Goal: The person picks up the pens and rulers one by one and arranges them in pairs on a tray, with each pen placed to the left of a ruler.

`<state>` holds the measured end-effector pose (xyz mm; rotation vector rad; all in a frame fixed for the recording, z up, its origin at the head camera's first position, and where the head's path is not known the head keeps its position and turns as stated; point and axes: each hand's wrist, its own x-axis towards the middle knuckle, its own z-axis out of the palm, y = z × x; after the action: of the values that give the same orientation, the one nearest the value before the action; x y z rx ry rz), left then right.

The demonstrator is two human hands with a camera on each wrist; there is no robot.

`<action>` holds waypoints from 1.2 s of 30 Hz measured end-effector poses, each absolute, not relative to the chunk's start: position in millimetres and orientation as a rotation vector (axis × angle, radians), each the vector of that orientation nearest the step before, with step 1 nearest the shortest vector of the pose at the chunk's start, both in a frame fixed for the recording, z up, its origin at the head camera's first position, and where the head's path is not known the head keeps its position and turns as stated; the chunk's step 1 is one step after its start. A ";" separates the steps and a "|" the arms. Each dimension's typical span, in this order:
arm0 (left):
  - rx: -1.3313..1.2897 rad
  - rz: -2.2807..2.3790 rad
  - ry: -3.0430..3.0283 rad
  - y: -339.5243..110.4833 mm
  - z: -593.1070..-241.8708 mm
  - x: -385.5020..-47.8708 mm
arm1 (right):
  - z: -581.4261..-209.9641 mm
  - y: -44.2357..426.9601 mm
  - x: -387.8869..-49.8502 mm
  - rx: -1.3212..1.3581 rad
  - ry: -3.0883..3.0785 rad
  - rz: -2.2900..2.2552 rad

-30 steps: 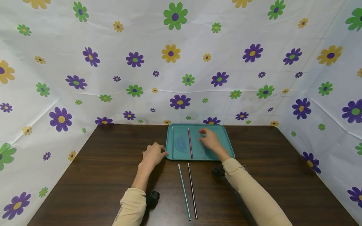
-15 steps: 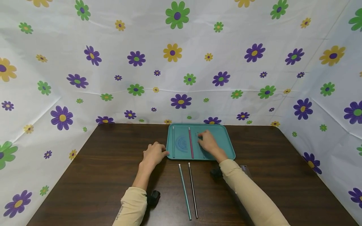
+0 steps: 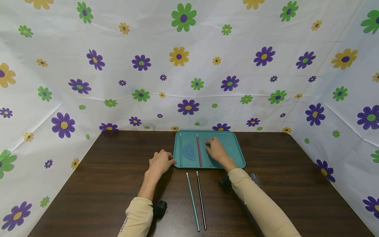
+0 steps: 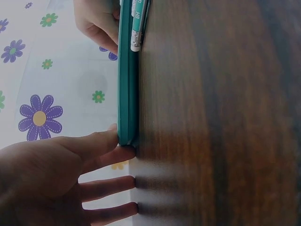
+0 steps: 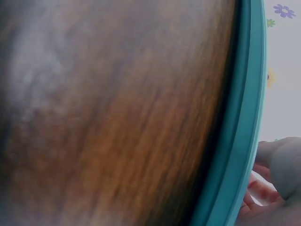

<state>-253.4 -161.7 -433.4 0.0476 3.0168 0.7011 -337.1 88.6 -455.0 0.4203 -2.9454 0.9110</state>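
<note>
A teal tray [image 3: 238,154] lies at the table's far edge in the head view. My left hand [image 3: 160,163] grips its left edge, thumb on the rim [image 4: 124,94] and the other fingers low against the table. Inside the tray, from left to right, are a light teal pencil [image 3: 181,149], a clear blue protractor [image 3: 189,151], a red pencil [image 3: 199,150] and a clear ruler [image 3: 211,162]. My right hand [image 3: 217,150] holds the ruler with bent fingers, covering its middle. In the right wrist view the tray's rim partly hides those fingers.
On the table in front of the tray lie a teal pencil [image 3: 193,202] and a black pencil [image 3: 201,200], side by side. A clear strip like a ruler [image 3: 257,180] shows beside the right sleeve, which partly covers it. A flowered cloth [image 3: 133,42] rises behind the table.
My right hand has moved a little left over the tray, and the clear ruler has shifted left with it toward the red pencil. My left hand has stayed at the tray's edge.
</note>
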 end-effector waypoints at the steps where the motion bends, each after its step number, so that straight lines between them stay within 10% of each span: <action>1: 0.048 0.702 3.018 -161.8 -433.7 -253.3 | -455.5 88.7 -336.9 0.422 -2.944 0.918; 36: 0.050 0.733 3.020 -161.6 -436.7 -253.7 | -436.8 66.3 -284.0 0.716 -2.857 1.028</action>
<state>-253.7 -161.6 -436.7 0.0502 3.0201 0.7329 -284.0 66.3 -436.8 0.7157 -2.8570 1.0280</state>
